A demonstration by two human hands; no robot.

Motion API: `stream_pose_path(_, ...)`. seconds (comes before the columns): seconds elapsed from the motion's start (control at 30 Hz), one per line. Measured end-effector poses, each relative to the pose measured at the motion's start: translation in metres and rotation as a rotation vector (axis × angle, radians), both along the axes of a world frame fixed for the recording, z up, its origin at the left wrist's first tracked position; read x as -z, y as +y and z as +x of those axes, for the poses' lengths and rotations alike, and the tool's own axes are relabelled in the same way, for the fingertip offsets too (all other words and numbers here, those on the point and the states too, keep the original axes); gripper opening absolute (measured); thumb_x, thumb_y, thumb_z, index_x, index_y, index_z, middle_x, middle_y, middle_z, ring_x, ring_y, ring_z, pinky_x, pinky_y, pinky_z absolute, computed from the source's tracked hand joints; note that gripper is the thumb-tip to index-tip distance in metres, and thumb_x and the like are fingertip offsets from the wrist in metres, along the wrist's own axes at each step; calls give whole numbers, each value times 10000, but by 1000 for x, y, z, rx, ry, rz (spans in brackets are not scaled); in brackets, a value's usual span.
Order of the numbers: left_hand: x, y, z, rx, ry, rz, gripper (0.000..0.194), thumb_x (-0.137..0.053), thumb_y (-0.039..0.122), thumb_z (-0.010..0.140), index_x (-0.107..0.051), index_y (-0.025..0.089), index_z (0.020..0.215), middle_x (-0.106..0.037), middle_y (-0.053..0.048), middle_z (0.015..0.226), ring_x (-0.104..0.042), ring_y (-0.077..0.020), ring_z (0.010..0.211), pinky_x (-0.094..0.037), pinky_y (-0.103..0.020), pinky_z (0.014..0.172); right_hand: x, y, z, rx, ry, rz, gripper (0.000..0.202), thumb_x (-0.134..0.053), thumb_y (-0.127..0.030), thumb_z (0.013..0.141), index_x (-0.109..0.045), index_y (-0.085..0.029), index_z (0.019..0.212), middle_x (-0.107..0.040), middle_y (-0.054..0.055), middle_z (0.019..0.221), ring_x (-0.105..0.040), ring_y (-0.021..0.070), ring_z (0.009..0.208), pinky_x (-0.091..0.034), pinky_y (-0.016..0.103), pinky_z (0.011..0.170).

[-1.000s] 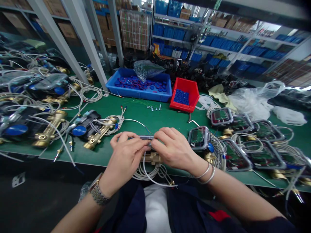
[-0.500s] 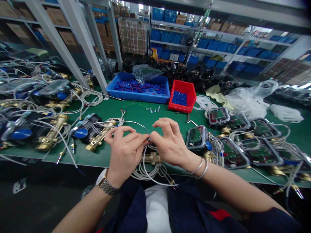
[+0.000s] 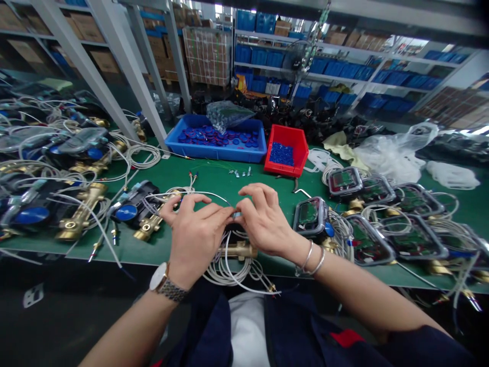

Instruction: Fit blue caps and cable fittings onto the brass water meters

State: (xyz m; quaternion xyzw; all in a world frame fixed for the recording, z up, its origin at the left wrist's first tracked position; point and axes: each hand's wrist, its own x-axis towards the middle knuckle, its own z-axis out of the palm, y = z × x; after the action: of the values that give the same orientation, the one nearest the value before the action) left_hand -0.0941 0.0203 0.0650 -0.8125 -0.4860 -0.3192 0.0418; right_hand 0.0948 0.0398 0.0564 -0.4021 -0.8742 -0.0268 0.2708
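Observation:
My left hand point(image 3: 196, 234) is closed, thumb and forefinger pinched at the end of a thin white cable point(image 3: 211, 193) that arcs in from the left. Opposite it, almost fingertip to fingertip, my right hand point(image 3: 265, 221) pinches a small pale-blue wire connector point(image 3: 237, 214). How the cable and the connector meet is hidden by my fingers. Beneath my hands a brass pipe fitting point(image 3: 239, 250) lies at the bench edge, with coiled white cable point(image 3: 219, 272) hanging in front of it. To the left is a meter with a blue cap point(image 3: 126, 212).
Small clear-blue pieces point(image 3: 243, 174) lie on the green bench point(image 3: 214, 178). Behind stand a blue tray point(image 3: 214, 151) of blue discs and a red bin point(image 3: 288, 131) of small blue parts. Meters with clear covers point(image 3: 311, 215) crowd the right; brass-bodied meters point(image 3: 82, 214) crowd the left. A hex key point(image 3: 303, 192) lies nearby.
My fingertips have shifted slightly, and more of the pale-blue connector shows between them. Both hands stay in nearly the same place, with a small turn of the view.

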Motion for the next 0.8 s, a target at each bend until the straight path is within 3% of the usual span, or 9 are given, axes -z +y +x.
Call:
stream_pose_path(0.07, 0, 1, 0, 16, 0, -26, 132, -634, 278, 941, -747, 317, 996, -781, 24, 944, -561, -271, 1043, -296, -540, 994, 2, 1, 0, -2, -10, 80, 134, -482, -240, 1002, -607, -216, 960, -562, 113, 1236, -346, 301, 1279, -329, 490, 1061)
stream_pose_path(0.2, 2, 2, 2, -10, -16, 17, 147, -634, 257, 936, -742, 294, 1029, -780, 16, 938, -551, -279, 1042, -341, -519, 967, 6, 4, 0, 5, 64, -102, 247, -399, -223, 1032, -566, -208, 851, -598, 80, 979, -466, 235, 1023, -415, 417, 936)
stream_pose_path(0.37, 5, 7, 1, 65, -16, -53, 148, -625, 248, 942, -758, 286, 997, -780, -10, 944, -556, -268, 1021, -344, -532, 964, 14, 4, 1, -29, 29, 107, 117, -485, -241, 1000, -600, -240, 975, -587, 87, 1242, -359, 298, 1282, -324, 493, 1054)
stream_pose_path(0.5, 10, 10, 0, 36, -24, -9, 140, -642, 251, 933, -757, 283, 1006, -781, 0, 929, -570, -274, 1065, -342, -517, 980, 18, 3, -2, 45, 74, -103, 228, -394, -206, 1028, -549, -209, 861, -607, 74, 928, -486, 238, 980, -408, 420, 913)
stream_pose_path(0.57, 12, 12, -1, 40, -13, -18, 153, -642, 251, 933, -753, 281, 1035, -782, 2, 956, -573, -269, 1063, -342, -515, 986, 18, 4, -3, 59, 91, -106, 204, -410, -232, 1030, -561, -199, 897, -609, 96, 1027, -473, 252, 1062, -407, 423, 936)
stream_pose_path(0.67, 12, 12, -1, 56, 5, -51, 139, -637, 244, 934, -759, 290, 982, -780, 14, 942, -585, -263, 1062, -310, -538, 1030, 19, 5, -3, 10, 40, 44, 110, -497, -247, 999, -598, -224, 962, -578, 102, 1238, -357, 296, 1274, -330, 481, 1046)
stream_pose_path(0.8, 12, 11, 2, 28, 0, -10, 151, -623, 231, 942, -754, 278, 1001, -774, 0, 908, -591, -264, 1110, -339, -504, 1018, 19, 7, -3, 41, 120, -190, 275, -385, -220, 1037, -558, -208, 823, -597, 68, 924, -473, 225, 977, -412, 413, 917)
